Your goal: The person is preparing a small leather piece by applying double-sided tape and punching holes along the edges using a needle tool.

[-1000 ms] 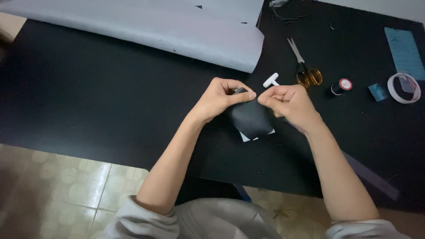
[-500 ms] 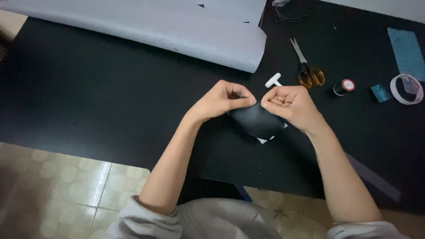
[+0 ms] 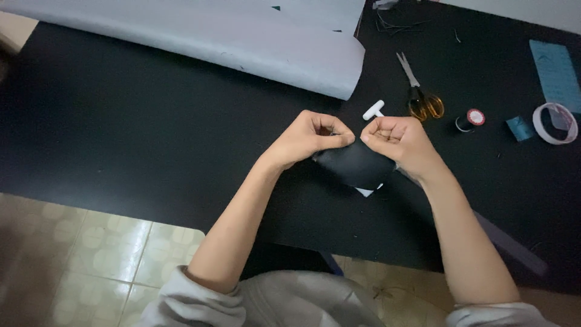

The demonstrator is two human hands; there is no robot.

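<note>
Pale grey sheet material (image 3: 242, 42) lies rolled across the far left of a black table (image 3: 121, 139), above a tiled floor at the near edge. At centre, a person's left hand (image 3: 305, 138) curls its fingers shut, pinching the upper left edge of a small piece of black material (image 3: 354, 165), which is held just above the tabletop between both hands, a white corner showing beneath it. The right hand (image 3: 396, 140) is likewise closed in a pinch on the piece's upper right edge, knuckles nearly meeting the left. Just beyond lies a small white T-shaped tool (image 3: 374, 110); further right, scissors with amber handles (image 3: 420, 91), a dark thread spool (image 3: 469, 119), a small blue block (image 3: 520, 128) and a ring of tape (image 3: 555, 123).
</note>
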